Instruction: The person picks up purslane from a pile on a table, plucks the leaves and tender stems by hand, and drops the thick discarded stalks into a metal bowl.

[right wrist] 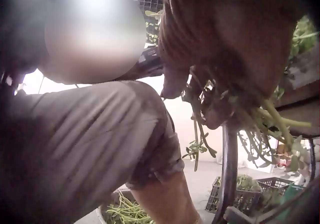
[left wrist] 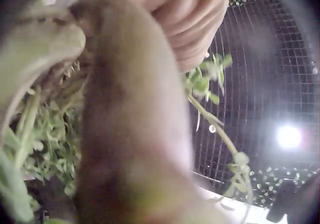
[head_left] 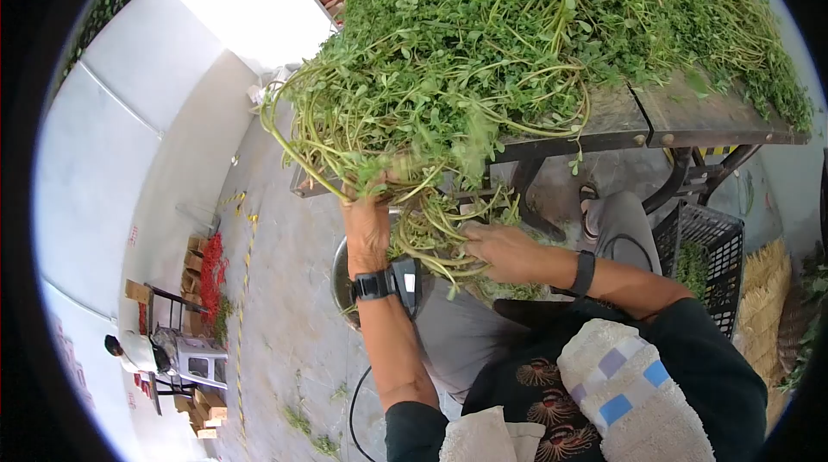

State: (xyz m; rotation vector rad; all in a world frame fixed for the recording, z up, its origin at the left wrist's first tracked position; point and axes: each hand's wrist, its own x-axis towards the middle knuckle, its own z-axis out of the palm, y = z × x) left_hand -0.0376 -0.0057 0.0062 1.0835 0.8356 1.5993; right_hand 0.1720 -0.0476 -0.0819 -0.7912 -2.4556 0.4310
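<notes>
A large heap of green leafy stems (head_left: 466, 39) covers the table and hangs over its near edge. At that edge the left hand (head_left: 368, 225) grips stems; its fingertips are partly hidden among leaves. Just right of it, the right hand (head_left: 509, 253) holds a bunch of thick stems (head_left: 431, 233) in curled fingers. In the left wrist view, a blurred thick stem (left wrist: 135, 98) crosses in front of the left hand (left wrist: 192, 23). The right wrist view shows the right hand (right wrist: 230, 38) closed round stems (right wrist: 272, 121), with leafy ends dangling below.
A round metal basin (head_left: 341, 285) stands below the hands, partly hidden by the left forearm. The table edge (head_left: 604, 141) and its black legs are close by. To the right is a black crate (head_left: 729, 246) with greens. Someone (head_left: 134, 350) sits far left beside boxes.
</notes>
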